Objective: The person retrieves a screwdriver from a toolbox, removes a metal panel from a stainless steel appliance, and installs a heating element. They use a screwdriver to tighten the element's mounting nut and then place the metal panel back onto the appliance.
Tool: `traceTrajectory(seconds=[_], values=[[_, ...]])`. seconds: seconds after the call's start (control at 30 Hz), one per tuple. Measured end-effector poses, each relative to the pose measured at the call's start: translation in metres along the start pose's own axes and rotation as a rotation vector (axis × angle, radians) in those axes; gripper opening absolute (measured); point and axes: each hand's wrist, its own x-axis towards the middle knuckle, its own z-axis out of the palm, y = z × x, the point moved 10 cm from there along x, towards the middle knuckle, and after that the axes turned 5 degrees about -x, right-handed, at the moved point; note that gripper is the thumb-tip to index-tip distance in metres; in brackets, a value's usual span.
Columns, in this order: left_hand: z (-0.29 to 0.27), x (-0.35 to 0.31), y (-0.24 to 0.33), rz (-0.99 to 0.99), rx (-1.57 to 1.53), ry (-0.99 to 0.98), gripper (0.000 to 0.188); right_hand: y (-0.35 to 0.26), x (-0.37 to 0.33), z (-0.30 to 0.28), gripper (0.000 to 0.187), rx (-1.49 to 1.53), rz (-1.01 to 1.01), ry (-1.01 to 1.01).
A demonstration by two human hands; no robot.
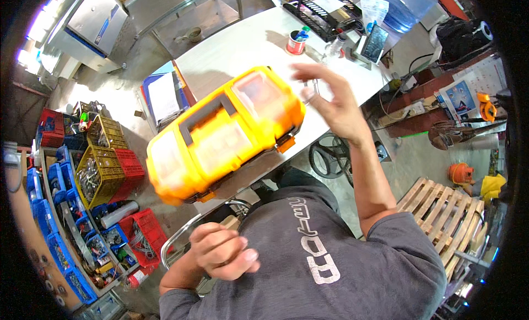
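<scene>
A yellow toolbox with clear lid compartments and a dark folding handle lies slantwise at the near edge of the white table. Just off its right end is my right hand, fingers and thumb apart, blurred by motion. A small shiny metal piece shows between that thumb and the fingers; whether they touch it I cannot tell. My left hand is curled in front of my chest, away from the toolbox, with nothing visible in it.
Farther back on the table stand a red-and-white cup, a phone and a black tray rack. Papers lie left of the toolbox. Blue parts bins and yellow crates fill the left; a wooden pallet lies right.
</scene>
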Motion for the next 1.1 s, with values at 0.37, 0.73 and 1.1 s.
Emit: traceTrajectory(seconds=[0.37,0.73,1.1], values=[[0.174,0.069,-0.103,-0.672,-0.464,-0.136,0.023,0.328,-0.060,0.023,0.068,-0.712,0.703,-0.004],[0.384,0.032,-0.328,-1.386,0.181,0.261,0.051,0.389,-0.073,0.032,0.036,-0.410,0.887,-0.055],[0.408,-0.077,-0.354,-1.842,0.627,0.262,0.032,0.387,0.003,0.065,0.044,-0.551,0.685,-0.317]])
